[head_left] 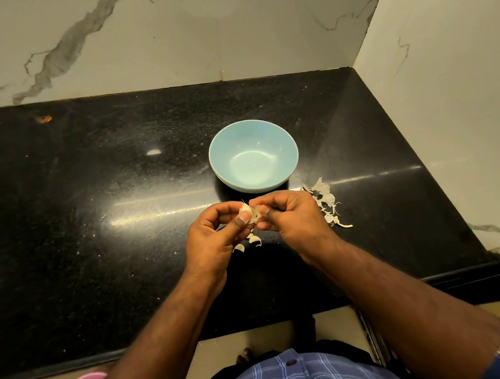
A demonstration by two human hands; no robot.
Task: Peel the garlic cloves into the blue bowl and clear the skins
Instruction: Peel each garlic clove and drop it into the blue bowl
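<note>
Two hands share one small job here: your left hand (216, 232) pinches the garlic clove (249, 213) between thumb and fingers, while your right hand (286, 214) grips the loose skin at its other side. Hold the clove steady and pull the skin away in one strip, just in front of the blue bowl (253, 156) (which looks empty so far). The clove is pale, papery and partly wrapped, raised above the black counter (77, 203). Shed skins (326, 201) lie right of your hands, with a few curls (253, 242) beneath them.
</note>
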